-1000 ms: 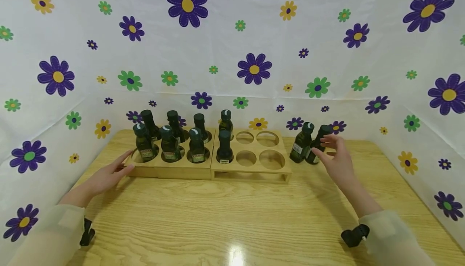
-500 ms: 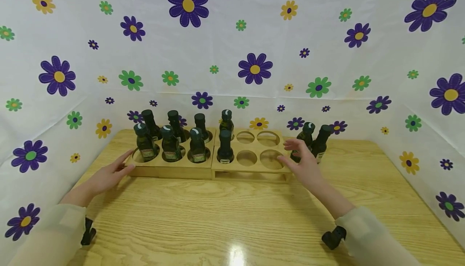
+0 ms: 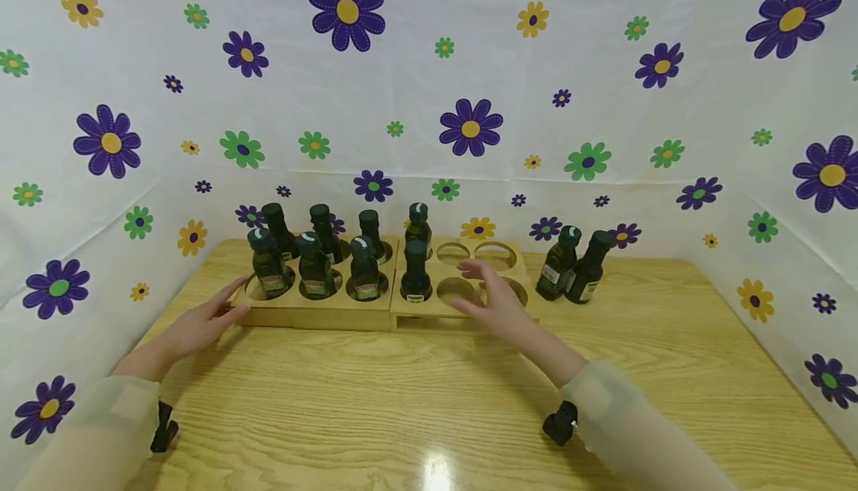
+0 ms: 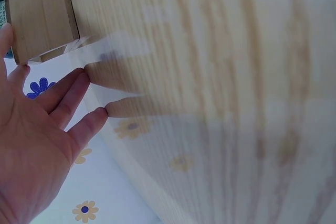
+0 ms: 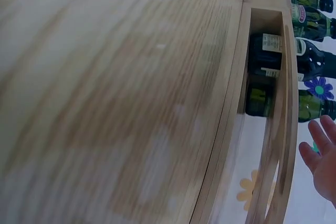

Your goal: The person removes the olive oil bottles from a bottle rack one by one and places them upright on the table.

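My left hand rests at the left front corner of the left wooden rack, thumb and fingers extended against it. Dark green bottles with black caps fill that rack's two rows, such as this front bottle. The right wooden rack has a dark bottle at its front left and a green bottle behind it. Over this rack's front holes hovers my right hand, fingers spread and holding nothing. The right wrist view catches that hand's fingers close to a green bottle.
Right of the racks, two bottles stand close together on the table: one with a pale label and a darker one. A flower-patterned white cloth rises behind and along both sides. Wooden tabletop extends in front.
My right hand has moved left, away from the two bottles on the table, to over the right rack. My left hand stays at the left rack's corner, and the bottles have not moved.
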Available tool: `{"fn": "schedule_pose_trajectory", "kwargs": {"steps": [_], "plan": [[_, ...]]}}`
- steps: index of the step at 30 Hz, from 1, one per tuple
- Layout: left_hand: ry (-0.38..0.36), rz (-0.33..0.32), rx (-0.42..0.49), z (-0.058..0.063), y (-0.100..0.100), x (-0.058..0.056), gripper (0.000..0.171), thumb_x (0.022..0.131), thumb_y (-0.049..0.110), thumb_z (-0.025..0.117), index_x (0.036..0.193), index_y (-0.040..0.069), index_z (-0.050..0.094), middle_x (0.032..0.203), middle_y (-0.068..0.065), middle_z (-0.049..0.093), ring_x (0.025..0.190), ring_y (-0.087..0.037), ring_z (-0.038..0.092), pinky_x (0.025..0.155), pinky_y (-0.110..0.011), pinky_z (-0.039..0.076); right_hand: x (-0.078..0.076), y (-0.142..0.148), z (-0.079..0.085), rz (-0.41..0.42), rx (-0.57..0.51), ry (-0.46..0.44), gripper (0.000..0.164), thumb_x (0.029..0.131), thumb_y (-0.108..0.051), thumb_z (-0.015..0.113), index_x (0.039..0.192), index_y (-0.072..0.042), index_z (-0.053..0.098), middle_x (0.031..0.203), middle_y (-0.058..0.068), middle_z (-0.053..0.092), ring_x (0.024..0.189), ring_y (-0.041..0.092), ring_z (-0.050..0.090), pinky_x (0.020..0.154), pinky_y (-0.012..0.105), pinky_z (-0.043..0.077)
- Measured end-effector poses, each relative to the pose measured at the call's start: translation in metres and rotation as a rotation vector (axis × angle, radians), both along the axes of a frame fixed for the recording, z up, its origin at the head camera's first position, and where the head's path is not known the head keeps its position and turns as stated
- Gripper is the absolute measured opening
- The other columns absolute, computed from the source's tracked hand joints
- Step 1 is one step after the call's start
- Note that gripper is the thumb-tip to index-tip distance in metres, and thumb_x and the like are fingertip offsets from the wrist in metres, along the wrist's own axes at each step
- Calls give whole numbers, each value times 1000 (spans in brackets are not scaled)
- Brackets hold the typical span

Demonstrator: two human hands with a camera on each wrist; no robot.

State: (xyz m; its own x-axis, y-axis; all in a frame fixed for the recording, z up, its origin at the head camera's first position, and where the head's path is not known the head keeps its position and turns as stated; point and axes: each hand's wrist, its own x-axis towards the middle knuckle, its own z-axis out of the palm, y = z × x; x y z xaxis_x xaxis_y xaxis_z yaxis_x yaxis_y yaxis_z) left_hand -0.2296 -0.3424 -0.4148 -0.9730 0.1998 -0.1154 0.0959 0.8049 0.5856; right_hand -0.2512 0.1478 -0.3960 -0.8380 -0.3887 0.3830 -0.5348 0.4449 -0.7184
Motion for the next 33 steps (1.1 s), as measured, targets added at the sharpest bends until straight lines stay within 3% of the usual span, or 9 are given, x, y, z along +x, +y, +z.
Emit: {"fn": "schedule_pose_trajectory", "kwargs": {"steps": [5, 14, 21, 33], "plan": [[2, -1, 0, -1, 1, -1, 73, 104, 48, 37, 158, 12, 4, 137, -39, 40, 115, -54, 49, 87, -64, 41, -8, -16, -2, 33, -7, -43, 60, 91, -18, 71, 140, -1, 40, 137, 18, 49, 125, 30, 47, 104, 52, 35], [5, 0, -2, 0, 1, -1, 73, 104, 48, 37, 158, 12, 3, 137, -40, 40, 115, -56, 48, 88, -66, 39, -14, -40, -1, 19, 58, -114, 65, 92, -25, 71, 144, -4, 39, 139, 11, 48, 126, 26, 47, 102, 44, 40], [8, -4, 7, 0, 2, 0, 73, 104, 47, 38, 157, 11, 4, 137, -40, 40, 116, -56, 48, 88, -66, 39, -17, -52, -4, 19, 93, -96, 63, 90, -29, 72, 139, -4, 42, 131, 12, 53, 120, 25, 52, 101, 40, 41], [0, 2, 2, 0, 2, 1, 74, 104, 48, 38, 157, 10, 3, 138, -41, 38, 116, -56, 47, 88, -67, 39, -21, -59, -7, -43, 224, -51, 67, 91, -35, 70, 141, -1, 40, 131, 17, 54, 120, 31, 52, 98, 46, 42]]}}
